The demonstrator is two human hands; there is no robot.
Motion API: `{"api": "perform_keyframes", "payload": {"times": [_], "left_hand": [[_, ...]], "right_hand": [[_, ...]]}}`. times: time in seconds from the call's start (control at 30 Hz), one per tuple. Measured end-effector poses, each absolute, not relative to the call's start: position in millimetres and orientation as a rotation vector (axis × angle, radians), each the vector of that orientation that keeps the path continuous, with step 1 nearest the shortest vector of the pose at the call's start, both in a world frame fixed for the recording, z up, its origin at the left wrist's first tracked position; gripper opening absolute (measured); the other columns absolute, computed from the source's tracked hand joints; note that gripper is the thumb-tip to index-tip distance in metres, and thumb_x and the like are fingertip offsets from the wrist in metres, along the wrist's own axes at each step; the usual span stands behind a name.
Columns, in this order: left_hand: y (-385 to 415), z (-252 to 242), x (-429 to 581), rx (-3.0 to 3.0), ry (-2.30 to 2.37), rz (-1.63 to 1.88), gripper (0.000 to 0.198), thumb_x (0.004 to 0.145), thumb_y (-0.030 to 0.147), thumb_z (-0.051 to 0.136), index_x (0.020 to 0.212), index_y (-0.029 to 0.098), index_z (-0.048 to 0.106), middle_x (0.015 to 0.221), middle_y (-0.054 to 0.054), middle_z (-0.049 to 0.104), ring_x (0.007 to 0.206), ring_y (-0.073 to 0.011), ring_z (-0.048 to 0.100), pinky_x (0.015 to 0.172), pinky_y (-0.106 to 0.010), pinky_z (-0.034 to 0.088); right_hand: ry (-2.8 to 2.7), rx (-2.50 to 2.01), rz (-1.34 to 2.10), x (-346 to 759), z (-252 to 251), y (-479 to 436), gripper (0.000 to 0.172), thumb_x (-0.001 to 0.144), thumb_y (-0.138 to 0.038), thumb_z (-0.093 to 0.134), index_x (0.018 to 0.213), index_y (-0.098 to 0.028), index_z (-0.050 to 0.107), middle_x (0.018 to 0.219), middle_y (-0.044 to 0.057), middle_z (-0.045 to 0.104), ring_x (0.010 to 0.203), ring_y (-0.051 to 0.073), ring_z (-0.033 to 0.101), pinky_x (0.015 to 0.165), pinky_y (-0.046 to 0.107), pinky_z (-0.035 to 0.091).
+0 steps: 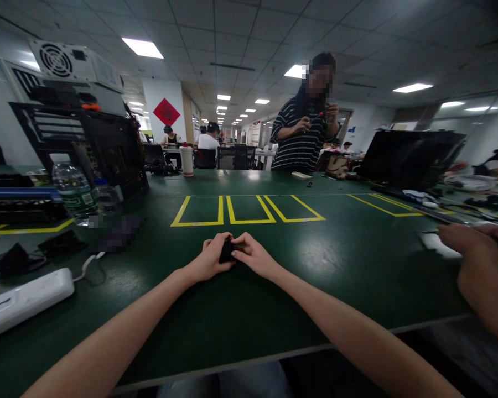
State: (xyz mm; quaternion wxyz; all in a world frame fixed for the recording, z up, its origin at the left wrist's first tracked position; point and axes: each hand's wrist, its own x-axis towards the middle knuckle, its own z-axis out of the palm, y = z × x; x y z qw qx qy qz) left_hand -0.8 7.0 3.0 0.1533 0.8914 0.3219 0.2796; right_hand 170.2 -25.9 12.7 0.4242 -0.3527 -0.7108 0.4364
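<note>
My left hand (209,258) and my right hand (255,256) meet in the middle of the dark green table (274,298). Both hands are closed around a small black object (226,251), pinched between the fingers just above the tabletop. What the object is I cannot make out. Beyond the hands, three yellow-outlined boxes (249,210) are marked on the table.
A white power strip (22,301) with its cable lies at the left. A water bottle (72,190) and black computer cases (87,138) stand behind it. Another person's arm (481,265) rests at the right edge. A person in a striped shirt (302,132) stands across the table.
</note>
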Motion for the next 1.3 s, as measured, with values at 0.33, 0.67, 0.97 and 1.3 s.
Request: {"api": "perform_keyframes", "payload": {"times": [0.33, 0.67, 0.97, 1.3], "left_hand": [[2, 9, -2, 2.53, 0.951, 0.77, 0.055, 0.069, 0.028, 0.055, 0.116, 0.021, 0.028, 0.115, -0.007, 0.041, 0.105, -0.0243, 0.041, 0.091, -0.042, 0.028], [5, 7, -1, 2.496, 0.989, 0.757, 0.057, 0.065, 0.024, 0.056, 0.116, 0.02, 0.028, 0.114, -0.008, 0.041, 0.105, -0.0259, 0.041, 0.089, -0.042, 0.03], [6, 12, -1, 2.456, 0.977, 0.704, 0.056, 0.066, 0.024, 0.056, 0.115, 0.02, 0.029, 0.112, -0.007, 0.043, 0.104, -0.0257, 0.042, 0.09, -0.044, 0.029], [10, 18, -2, 2.362, 0.915, 0.623, 0.056, 0.067, 0.029, 0.057, 0.115, 0.019, 0.031, 0.108, -0.007, 0.046, 0.098, -0.0227, 0.048, 0.084, -0.039, 0.038]], "right_hand": [[-1.815, -0.909, 1.065, 170, 12, -28, 0.028, 0.073, -0.016, 0.051, 0.099, -0.02, 0.042, 0.106, 0.003, 0.047, 0.106, 0.017, 0.047, 0.089, 0.038, 0.041], [-1.845, -0.932, 0.981, 169, 7, -30, 0.029, 0.072, -0.014, 0.05, 0.098, -0.02, 0.039, 0.108, 0.004, 0.044, 0.111, 0.018, 0.043, 0.089, 0.037, 0.042], [-1.896, -0.973, 0.855, 167, 5, -29, 0.028, 0.073, -0.015, 0.048, 0.099, -0.019, 0.038, 0.106, 0.005, 0.045, 0.107, 0.018, 0.045, 0.088, 0.039, 0.042], [-1.977, -1.116, 0.601, 167, 6, -33, 0.031, 0.072, -0.012, 0.047, 0.101, -0.019, 0.04, 0.104, 0.006, 0.046, 0.099, 0.018, 0.048, 0.084, 0.039, 0.042]]}}
